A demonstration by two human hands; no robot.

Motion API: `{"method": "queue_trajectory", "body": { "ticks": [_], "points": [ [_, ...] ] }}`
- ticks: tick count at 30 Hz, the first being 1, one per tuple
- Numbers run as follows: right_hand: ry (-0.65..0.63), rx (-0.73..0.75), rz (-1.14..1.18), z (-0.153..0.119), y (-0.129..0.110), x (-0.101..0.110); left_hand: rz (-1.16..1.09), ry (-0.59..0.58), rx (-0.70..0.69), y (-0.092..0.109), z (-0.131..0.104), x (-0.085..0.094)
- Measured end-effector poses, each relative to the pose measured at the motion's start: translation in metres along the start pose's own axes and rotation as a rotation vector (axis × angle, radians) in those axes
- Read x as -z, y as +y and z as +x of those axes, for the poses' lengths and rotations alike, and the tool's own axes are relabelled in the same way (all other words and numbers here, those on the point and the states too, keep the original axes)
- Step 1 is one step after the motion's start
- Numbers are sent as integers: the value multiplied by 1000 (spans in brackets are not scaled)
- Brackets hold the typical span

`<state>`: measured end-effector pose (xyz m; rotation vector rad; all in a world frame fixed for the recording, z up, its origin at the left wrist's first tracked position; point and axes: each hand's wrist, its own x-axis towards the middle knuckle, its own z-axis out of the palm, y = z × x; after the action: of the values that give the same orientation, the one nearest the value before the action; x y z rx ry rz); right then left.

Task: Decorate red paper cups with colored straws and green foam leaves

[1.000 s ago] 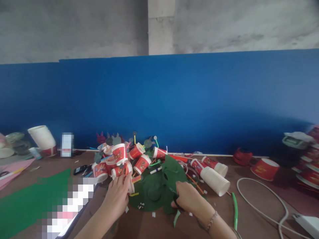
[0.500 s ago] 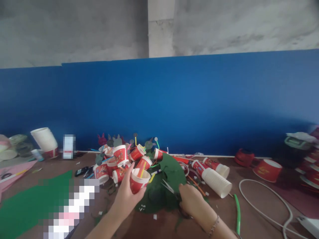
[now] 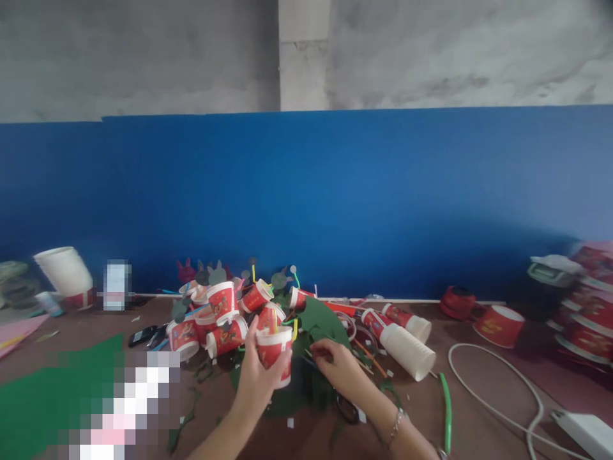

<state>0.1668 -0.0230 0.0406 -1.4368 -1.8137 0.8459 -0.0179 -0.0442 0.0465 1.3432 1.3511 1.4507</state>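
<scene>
My left hand [image 3: 258,377] is closed around a red paper cup [image 3: 274,351] with a white rim, held upright. A bent yellow straw [image 3: 295,328] shows by its rim. To the right of the cup, my right hand [image 3: 335,363] has its fingers drawn together over a dark green paper sheet [image 3: 325,319]; what they pinch, if anything, is hidden. Scissors lie under my right forearm, their dark handle [image 3: 347,409] showing. Behind the cup is a pile of red paper cups [image 3: 223,301], several with straws and animal-shaped paper cutouts [image 3: 217,274].
Stacked paper cups [image 3: 409,350] lie at right, near a white cable [image 3: 488,418] and a green tube [image 3: 446,409]. A red tub [image 3: 499,326] stands farther right. Green paper [image 3: 62,383] lies at left. Paper scraps dot the table; a blue partition [image 3: 306,204] rises behind.
My right hand has let go of the scissors and moved left toward the cup. My left hand has turned the cup more upright. The view has shifted slightly right.
</scene>
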Motion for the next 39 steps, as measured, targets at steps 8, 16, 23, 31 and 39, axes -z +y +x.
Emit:
{"method": "queue_trajectory", "body": {
  "ticks": [8, 16, 23, 31, 39],
  "points": [
    [-72, 201, -423, -15, -13, -25, 294, -136, -7, -8, -6, 44],
    [-127, 199, -469, -11, -3, -38, 990, -156, 24, 9, -10, 56],
    [-18, 251, -452, -12, -7, -35, 877, -128, -361, 26, -7, 48],
    [55, 341, -262, -19, -45, 17, 45, -313, 98, 40, 8, 4],
    [54, 248, -151, -3, -23, 45, -223, -370, 315, 37, 19, -27]
  ]
}}
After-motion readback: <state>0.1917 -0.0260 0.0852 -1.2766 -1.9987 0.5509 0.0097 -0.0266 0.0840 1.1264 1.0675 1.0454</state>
